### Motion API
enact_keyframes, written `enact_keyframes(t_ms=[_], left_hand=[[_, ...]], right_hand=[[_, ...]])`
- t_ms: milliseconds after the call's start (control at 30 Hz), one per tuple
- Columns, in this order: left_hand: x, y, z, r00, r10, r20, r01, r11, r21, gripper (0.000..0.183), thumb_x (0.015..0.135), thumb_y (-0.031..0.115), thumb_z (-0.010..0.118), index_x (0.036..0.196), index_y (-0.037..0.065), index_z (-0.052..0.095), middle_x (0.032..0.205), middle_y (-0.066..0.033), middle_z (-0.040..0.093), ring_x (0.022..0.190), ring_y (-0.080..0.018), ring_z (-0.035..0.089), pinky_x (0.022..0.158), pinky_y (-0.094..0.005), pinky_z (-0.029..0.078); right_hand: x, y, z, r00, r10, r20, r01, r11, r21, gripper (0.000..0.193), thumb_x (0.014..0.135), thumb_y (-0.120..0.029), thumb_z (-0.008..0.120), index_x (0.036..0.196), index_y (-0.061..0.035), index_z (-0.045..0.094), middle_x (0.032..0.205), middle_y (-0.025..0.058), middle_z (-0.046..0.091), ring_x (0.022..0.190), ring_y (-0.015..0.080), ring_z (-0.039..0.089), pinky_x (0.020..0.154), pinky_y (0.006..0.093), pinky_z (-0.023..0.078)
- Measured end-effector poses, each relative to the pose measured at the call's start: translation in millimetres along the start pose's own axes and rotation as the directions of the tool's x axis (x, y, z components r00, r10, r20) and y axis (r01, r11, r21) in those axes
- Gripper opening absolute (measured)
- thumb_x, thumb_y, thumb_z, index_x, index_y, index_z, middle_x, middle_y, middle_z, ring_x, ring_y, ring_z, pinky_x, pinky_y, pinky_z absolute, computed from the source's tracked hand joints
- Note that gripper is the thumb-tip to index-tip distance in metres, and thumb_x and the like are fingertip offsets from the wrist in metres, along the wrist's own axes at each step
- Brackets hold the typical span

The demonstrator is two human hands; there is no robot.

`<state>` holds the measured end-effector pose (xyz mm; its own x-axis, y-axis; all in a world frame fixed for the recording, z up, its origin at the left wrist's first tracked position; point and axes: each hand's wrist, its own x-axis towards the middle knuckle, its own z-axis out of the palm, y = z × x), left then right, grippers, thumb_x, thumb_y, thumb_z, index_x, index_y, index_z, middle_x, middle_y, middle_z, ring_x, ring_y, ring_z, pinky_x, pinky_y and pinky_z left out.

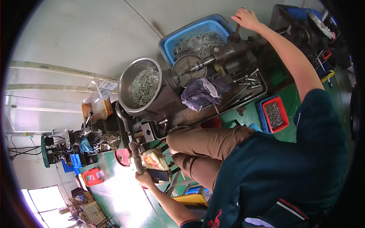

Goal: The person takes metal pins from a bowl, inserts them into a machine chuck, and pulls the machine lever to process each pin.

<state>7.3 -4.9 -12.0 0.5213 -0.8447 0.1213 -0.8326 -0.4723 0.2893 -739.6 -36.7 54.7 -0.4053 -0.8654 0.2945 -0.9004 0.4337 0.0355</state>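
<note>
My left hand is closed around the lower end of a long lever handle with a thick, lumpy grey-brown wrapping. My right arm stretches far across to the machine's other end. There my right hand is closed over the top of a short dark lever on the bench lathe's tailstock. From the tailstock a drill chuck points at a round guard or disc. A crumpled purple rag lies over the lathe bed, beneath the chuck.
A steel bowl of small metal pins sits on the headstock. Behind the lathe stands a blue basket of metal parts. Loose tools lie in a tray. A red bin of small parts and more machines stand nearby.
</note>
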Motion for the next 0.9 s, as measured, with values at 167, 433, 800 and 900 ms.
enact_keyframes(t_ms=[167,433,800,900], left_hand=[[-10.2,-4.5,-10.7,0.996,0.052,-0.075,-0.052,0.999,0.006,0.034,0.06,0.024,0.061,0.085,0.0,0.059,0.075,-0.0182,0.059,0.068,-0.0357,0.056,0.062,-0.0423,0.042],[-11.0,0.8,-9.7,0.996,0.068,-0.055,-0.067,0.998,0.02,0.034,0.061,0.025,0.061,0.084,0.0,0.059,0.074,-0.0179,0.059,0.068,-0.0353,0.055,0.061,-0.0418,0.042],[-9.8,-4.1,-8.3,0.998,0.051,-0.032,-0.049,0.998,0.044,0.036,0.06,0.025,0.062,0.086,0.0,0.059,0.077,-0.0177,0.059,0.071,-0.035,0.055,0.065,-0.0416,0.042],[-10.0,-3.1,-9.7,0.999,0.043,-0.023,-0.042,0.998,0.039,0.037,0.06,0.025,0.062,0.087,0.0,0.059,0.078,-0.0178,0.058,0.072,-0.0349,0.055,0.065,-0.0414,0.042]], right_hand=[[-67.5,31.3,-13.3,0.978,0.04,-0.204,-0.035,0.999,0.029,0.042,0.083,-0.042,0.037,0.075,-0.0075,0.059,0.086,0.0066,0.055,0.096,0.022,0.045,0.085,0.0407,0.03],[-108.3,24.3,-41.9,0.99,0.008,-0.142,-0.002,0.999,0.038,0.047,0.077,-0.047,0.046,0.061,-0.0028,0.051,0.063,0.0117,0.054,0.066,0.0289,0.053,0.061,0.0372,0.042],[-116.4,14.7,-51.1,0.996,0.058,-0.066,-0.06,0.998,-0.021,0.056,0.075,-0.053,0.044,0.056,-0.0005,0.053,0.057,0.0162,0.054,0.06,0.0337,0.054,0.056,0.0403,0.043],[-121.4,10.1,-51.2,0.994,0.081,-0.074,-0.083,0.996,-0.027,0.057,0.075,-0.054,0.044,0.057,-0.0002,0.053,0.057,0.0163,0.054,0.06,0.0337,0.054,0.056,0.0403,0.043]])
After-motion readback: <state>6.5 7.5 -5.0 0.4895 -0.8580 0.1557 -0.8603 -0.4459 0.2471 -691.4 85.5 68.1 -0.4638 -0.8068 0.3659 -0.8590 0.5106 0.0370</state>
